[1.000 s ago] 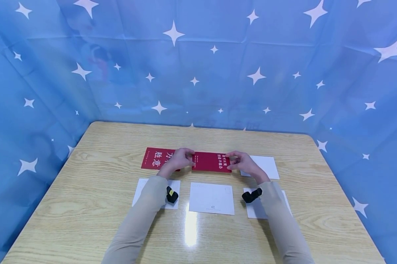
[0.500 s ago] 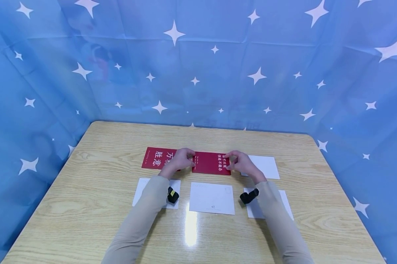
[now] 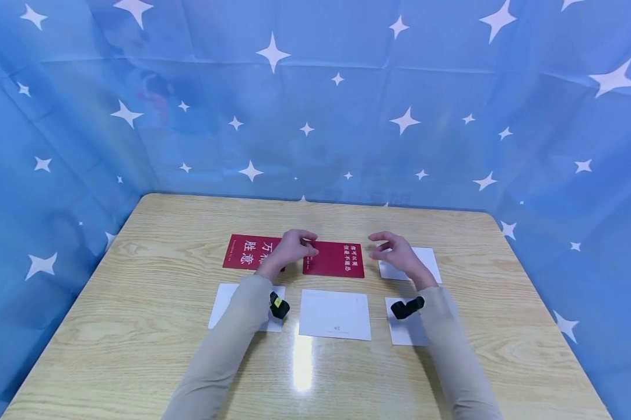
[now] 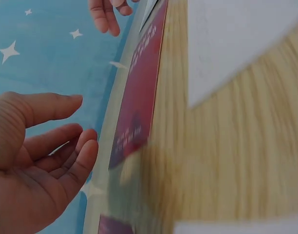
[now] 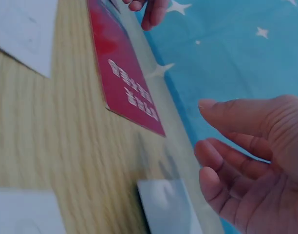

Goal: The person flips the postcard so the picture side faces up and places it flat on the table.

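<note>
A red card with white lettering (image 3: pixel 333 259) lies flat in the middle of the back row. My left hand (image 3: pixel 293 248) hovers at its left end, fingers loosely bent and holding nothing; in the left wrist view the thumb and fingers (image 4: pixel 83 156) stand apart. Off the card's right end is my right hand (image 3: pixel 399 254), its fingers relaxed with a gap to the thumb in the right wrist view. Left of the middle card lies a second red card (image 3: pixel 247 252), partly hidden by my left hand. A white card (image 3: pixel 426 262) lies under and behind my right hand.
Nearer on the wooden table (image 3: pixel 137 326) lies a row of white cards: one in the middle (image 3: pixel 335 315), one at left (image 3: pixel 223 300) partly under the left forearm, one at right (image 3: pixel 402 332) partly under the right. A blue star-patterned curtain (image 3: pixel 315 105) hangs behind.
Both hands have let go of the middle red card, which now lies flat on the table. My right hand has moved right, away from its end; the left has risen slightly.
</note>
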A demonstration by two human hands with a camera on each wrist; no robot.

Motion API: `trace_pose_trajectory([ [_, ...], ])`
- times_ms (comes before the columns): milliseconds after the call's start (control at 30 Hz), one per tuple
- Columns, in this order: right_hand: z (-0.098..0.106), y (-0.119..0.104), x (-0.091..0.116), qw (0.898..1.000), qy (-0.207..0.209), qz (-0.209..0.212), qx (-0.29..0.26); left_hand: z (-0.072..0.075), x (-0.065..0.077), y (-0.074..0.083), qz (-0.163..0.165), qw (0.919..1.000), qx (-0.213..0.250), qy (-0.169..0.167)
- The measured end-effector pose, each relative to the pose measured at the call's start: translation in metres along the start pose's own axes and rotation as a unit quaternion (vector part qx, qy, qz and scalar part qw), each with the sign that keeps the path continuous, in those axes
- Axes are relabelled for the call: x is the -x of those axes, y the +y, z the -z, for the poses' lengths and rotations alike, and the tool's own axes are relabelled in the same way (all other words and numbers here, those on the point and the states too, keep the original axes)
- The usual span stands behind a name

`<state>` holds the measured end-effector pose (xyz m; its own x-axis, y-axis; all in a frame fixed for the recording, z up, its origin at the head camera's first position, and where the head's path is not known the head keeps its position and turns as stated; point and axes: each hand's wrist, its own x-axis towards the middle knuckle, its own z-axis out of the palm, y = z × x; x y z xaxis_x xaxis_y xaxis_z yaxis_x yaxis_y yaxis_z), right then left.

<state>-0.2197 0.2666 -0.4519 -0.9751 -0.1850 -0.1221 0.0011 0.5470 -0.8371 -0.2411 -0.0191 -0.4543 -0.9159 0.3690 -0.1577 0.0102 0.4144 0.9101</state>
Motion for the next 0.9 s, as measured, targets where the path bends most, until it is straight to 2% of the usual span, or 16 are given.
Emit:
trace_pose_trajectory([
  [367,0.027,0.015,0.013,0.999,0.030,-0.012,-0.006,-0.030,-0.018,0.020,-0.024,0.9991,0.028,-0.023],
  [567,0.041,0.026,0.019,0.999,0.047,-0.007,-0.002,-0.051,-0.027,0.029,-0.041,0.9986,0.019,-0.027],
  [900,0.061,0.037,0.033,0.997,0.071,-0.029,0.002,-0.087,-0.039,0.044,-0.060,0.9968,0.014,-0.051],
])
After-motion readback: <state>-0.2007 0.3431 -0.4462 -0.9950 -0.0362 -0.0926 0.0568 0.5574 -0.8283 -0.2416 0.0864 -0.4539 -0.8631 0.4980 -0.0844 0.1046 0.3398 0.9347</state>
